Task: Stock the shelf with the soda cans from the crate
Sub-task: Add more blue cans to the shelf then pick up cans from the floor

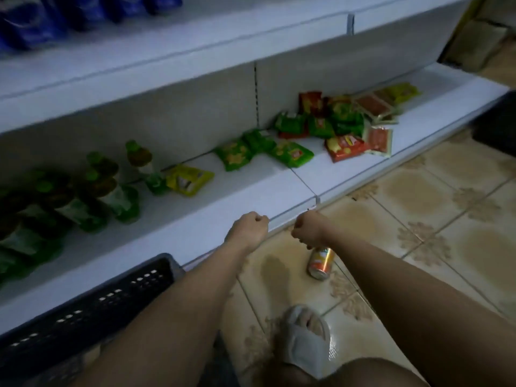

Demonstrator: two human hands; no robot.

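- Nearest the lens: one bare knee at the bottom edge, one foot in a grey slipper [304, 339] on the tiles, two bare forearms reaching forward.
- Left hand [248, 229]: fingers curled into a loose fist, nothing seen inside it, knuckles over the front lip of the bottom shelf [251, 191].
- Right hand [308, 230]: fingers curled downward, closed over the top end of one soda can [321, 262]; grip itself hidden beneath the hand, so contact with the can top cannot be told for sure.
- One can counted: orange and yellow with a silver rim, tilted, lower end toward the camera, directly under the right fingers, on or just above the floor beside the shelf base.
- One dark perforated crate [92, 311] at lower left, touching the left forearm's outer side, contents hidden.
- On the bottom shelf: a blurred group of green-capped bottles [111, 188] at left, at least six; one yellow pouch [190, 178] just beside them; a loose heap of green, red and yellow snack packets [329, 127] at right, roughly a dozen, exact count unclear.
- Blue packages [55, 15] on the upper shelf, top left, cropped.
- White metal shelving, two tiers visible, slotted upright at the back.
- Beige patterned floor tiles [418, 205], glossy, dim light; cardboard-coloured shapes at the far top right.
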